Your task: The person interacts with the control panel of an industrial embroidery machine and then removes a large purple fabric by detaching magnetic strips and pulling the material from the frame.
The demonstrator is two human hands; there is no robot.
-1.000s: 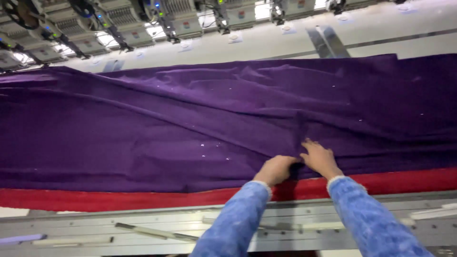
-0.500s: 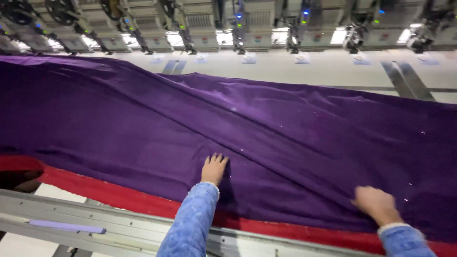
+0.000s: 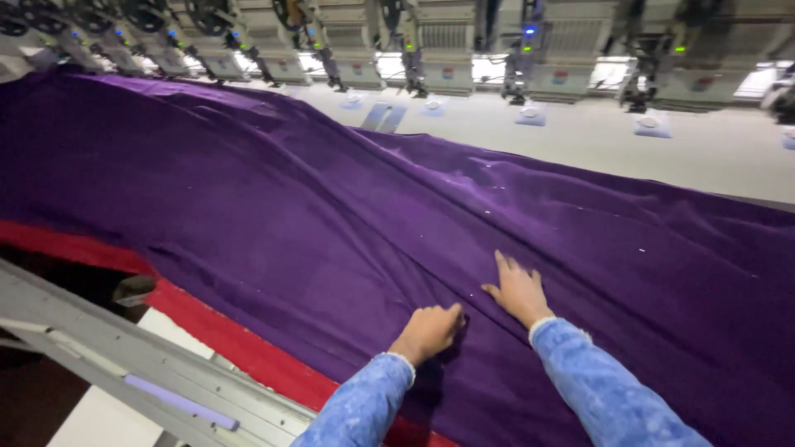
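A long purple velvet cloth (image 3: 273, 199) lies spread over a wide machine bed, with folds running across it. My left hand (image 3: 429, 329) is closed in a fist, pinching a fold of the cloth near its front edge. My right hand (image 3: 518, 288) lies flat on the cloth just to the right, fingers spread and pointing away from me. Both sleeves are blue mottled fabric. The two hands are almost touching.
A red strip (image 3: 224, 331) runs under the cloth's front edge. A grey metal rail (image 3: 141, 372) borders the bed at lower left. A row of embroidery machine heads (image 3: 431, 50) lines the back above the white bed surface (image 3: 596, 141).
The view has swung. My right hand has come in from far right to lie beside my left hand, which has gone from flat to closed on the cloth.
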